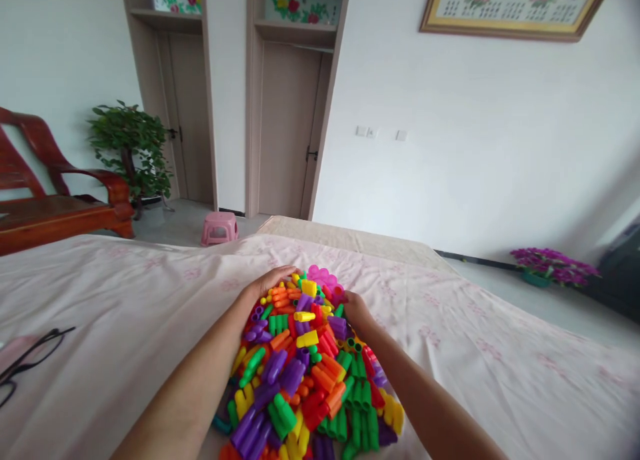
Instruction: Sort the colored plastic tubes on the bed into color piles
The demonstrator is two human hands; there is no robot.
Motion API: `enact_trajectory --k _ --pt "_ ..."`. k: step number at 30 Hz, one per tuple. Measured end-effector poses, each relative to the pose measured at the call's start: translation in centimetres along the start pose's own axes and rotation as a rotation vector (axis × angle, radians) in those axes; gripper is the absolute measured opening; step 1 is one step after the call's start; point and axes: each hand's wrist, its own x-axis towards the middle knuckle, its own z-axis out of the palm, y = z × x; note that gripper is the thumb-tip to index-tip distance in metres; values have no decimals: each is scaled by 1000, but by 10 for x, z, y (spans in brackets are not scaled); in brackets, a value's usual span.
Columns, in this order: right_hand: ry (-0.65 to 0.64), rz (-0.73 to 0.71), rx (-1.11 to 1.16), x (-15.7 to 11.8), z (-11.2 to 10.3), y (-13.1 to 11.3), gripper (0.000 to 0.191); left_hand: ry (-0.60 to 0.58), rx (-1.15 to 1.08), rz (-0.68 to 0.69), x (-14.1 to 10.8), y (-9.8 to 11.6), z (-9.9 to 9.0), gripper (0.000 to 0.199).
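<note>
Hands [267,283] [357,312] around heaped plastic pieces [307,339], fingers [286,271] partly hidden, openness and grip unclear

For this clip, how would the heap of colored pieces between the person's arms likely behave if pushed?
The heap of colored pieces would probably slide apart rather than move as one, since they lie loosely piled. Individual pieces are likely light and stiff: several show hollow ends and look like molded plastic. Rounded ones might roll slightly, though the wrinkled cloth could slow them.
</note>
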Motion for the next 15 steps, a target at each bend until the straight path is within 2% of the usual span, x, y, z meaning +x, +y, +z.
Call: enact_trajectory --k 5,9,12,15 --pt "-12 35 100 -21 -9 -8 20 -97 -5 -5 -25 31 31 49" --pt "66 -48 -17 -42 -28 -25 14 -153 42 96 -56 56 57 46" --pt "128 -177 -151 -62 -41 -42 7 -118 130 198 -83 71 71 48" --pt "110 -209 -100 -80 -52 -50 10 -21 231 269 -114 79 73 49"
